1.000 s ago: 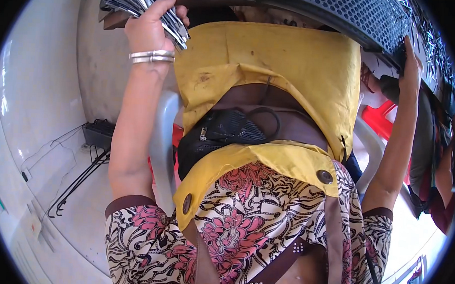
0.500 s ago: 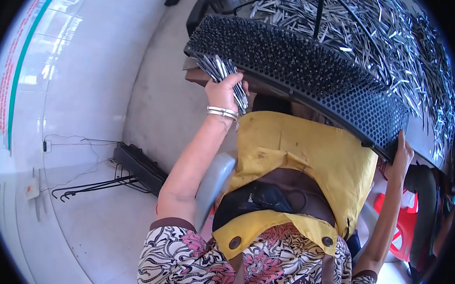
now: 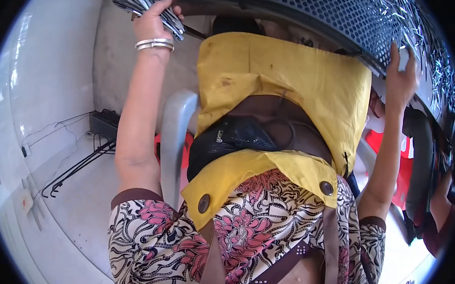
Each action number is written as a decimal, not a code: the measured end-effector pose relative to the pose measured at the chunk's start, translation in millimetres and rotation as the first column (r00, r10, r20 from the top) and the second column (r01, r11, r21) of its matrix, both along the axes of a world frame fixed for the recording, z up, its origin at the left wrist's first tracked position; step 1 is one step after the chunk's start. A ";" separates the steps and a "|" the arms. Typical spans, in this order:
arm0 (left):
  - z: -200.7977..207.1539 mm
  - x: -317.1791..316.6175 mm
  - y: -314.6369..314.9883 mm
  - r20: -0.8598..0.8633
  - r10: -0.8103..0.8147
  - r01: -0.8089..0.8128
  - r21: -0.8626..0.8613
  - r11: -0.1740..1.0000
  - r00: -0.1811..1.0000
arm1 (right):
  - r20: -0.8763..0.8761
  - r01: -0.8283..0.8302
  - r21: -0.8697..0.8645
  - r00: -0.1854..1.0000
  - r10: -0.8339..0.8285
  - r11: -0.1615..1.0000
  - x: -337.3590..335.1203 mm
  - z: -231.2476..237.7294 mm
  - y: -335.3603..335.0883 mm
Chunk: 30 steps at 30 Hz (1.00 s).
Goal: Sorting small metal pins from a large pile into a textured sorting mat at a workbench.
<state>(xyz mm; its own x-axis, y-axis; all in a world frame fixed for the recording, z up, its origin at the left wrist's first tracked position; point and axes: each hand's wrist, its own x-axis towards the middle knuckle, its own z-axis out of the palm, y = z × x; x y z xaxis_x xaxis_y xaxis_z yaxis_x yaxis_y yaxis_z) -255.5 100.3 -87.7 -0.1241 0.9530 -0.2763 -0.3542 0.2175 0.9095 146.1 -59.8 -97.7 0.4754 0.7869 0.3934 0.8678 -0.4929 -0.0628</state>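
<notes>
My left hand is closed around a bundle of thin silvery metal sticks. It is held at the left end of a long black perforated tray, whose far part is cut off by the top of the picture. My right hand is at the tray's right end. Its fingers are raised and apart, close to loose metal sticks, and I see nothing held in them. Whether the fingertips touch the tray or a stick is too blurred to tell.
A yellow apron spreads over my lap below the tray. To the left are a grey chair arm, a black box with thin rods on the floor, and a white wall. Another person's arm shows at the far right.
The view has shifted, so the tray and my hands sit higher in the picture. My right hand has let go of the tray's end and its fingers have spread. My left hand still holds the metal sticks.
</notes>
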 end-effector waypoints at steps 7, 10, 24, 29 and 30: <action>29.3 20.6 -40.8 -0.010 -0.073 0.073 0.013 0.997 0.997 | -0.383 -0.949 0.199 0.155 0.911 0.245 -132.9 17.0 -55.7; 38.9 55.7 -57.7 0.081 -0.203 0.204 0.003 0.979 0.976 | -0.537 -1.000 -0.026 0.014 0.843 -0.001 -147.3 -10.4 -47.5; 35.1 134.2 -92.0 0.212 -0.580 0.608 -0.101 0.787 0.786 | -0.410 -0.972 -0.139 0.230 0.883 0.189 -114.1 28.4 -39.3; 24.4 152.0 -92.4 0.142 -0.662 0.676 -0.116 0.728 0.736 | -0.582 -0.501 0.319 0.567 0.583 0.805 -76.7 69.0 -16.9; 22.9 156.6 -92.7 0.109 -0.678 0.686 -0.124 0.717 0.727 | -0.731 -0.272 0.349 0.521 0.442 0.897 -74.7 73.9 -9.7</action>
<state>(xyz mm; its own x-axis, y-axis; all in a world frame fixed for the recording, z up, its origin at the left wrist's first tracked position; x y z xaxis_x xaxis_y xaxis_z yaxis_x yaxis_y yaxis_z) -98.9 7.6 -64.8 0.5620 0.7215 -0.4044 -0.1026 0.5460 0.8314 71.5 -69.5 -23.8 0.3522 0.9225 0.1580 0.5350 -0.0599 -0.8428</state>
